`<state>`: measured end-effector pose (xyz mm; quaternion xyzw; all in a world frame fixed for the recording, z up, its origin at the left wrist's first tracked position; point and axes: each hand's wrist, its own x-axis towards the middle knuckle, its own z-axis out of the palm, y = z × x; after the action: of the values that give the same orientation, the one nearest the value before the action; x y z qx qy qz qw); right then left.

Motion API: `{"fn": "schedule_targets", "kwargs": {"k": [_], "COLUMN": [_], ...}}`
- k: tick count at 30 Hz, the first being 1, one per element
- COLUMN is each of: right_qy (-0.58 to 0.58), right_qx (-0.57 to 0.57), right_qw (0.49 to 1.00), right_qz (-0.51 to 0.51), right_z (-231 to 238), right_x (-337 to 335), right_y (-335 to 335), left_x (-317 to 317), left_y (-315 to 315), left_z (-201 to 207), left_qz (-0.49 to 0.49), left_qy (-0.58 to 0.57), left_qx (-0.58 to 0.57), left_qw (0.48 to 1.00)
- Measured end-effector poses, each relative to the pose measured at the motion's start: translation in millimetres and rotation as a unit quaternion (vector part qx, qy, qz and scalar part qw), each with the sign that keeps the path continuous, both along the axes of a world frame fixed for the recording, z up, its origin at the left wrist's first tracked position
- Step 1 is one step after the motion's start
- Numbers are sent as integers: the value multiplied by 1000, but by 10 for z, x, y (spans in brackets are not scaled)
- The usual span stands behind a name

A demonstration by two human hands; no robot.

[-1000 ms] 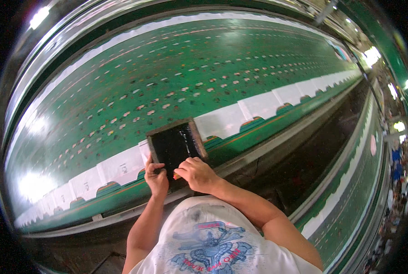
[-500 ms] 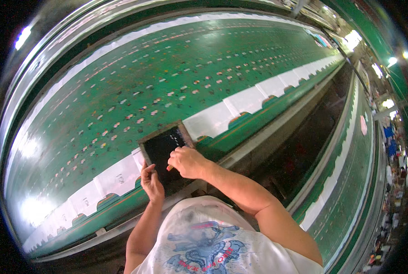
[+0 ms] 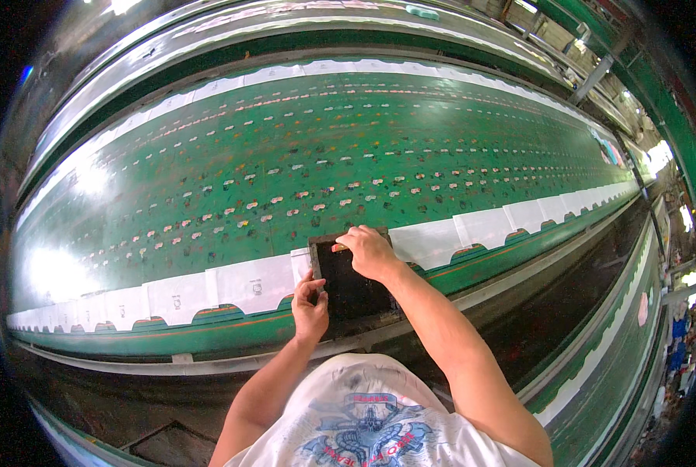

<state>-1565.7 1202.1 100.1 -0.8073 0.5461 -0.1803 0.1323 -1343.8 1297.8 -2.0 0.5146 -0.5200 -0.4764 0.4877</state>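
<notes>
A small dark screen-printing frame (image 3: 315, 255) rests at the near edge of the long green table (image 3: 223, 183), over the row of white cut pieces (image 3: 258, 285). My left hand (image 3: 310, 310) is at the frame's left side, fingers curled against its edge. Inside the far end of the frame, my right hand (image 3: 373, 254) is closed around a small squeegee, whose orange-tipped handle end (image 3: 339, 247) sticks out to the left. The squeegee's blade is hidden by the hand and the dark interior. White pieces lie on both sides of the frame.
Rows of small coloured print marks cover the green table, and another line of white pieces (image 3: 332, 68) runs along its far edge. A rail (image 3: 231, 366) borders the near side. A second green table (image 3: 628, 366) stands at the right, beyond a dark gap.
My right hand has moved with the squeegee from mid-frame to the frame's far end. The view has turned, so the table's edge lies more level. My left hand stays at the frame's left side.
</notes>
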Motion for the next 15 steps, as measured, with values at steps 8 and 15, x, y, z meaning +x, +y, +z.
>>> {"fn": "schedule_targets", "kwargs": {"k": [8, 15], "right_qy": [10, -14], "right_qx": [14, 2], "right_qw": [1000, 999], "right_qz": [21, 40], "right_z": [62, 72], "right_x": [-68, -35], "right_y": [629, 1389], "left_x": [-19, -134], "left_y": [6, 56], "left_z": [39, -89], "left_qz": [1, 39], "left_qy": [-11, -25], "left_qx": [12, -25], "left_qw": [1000, 999]}}
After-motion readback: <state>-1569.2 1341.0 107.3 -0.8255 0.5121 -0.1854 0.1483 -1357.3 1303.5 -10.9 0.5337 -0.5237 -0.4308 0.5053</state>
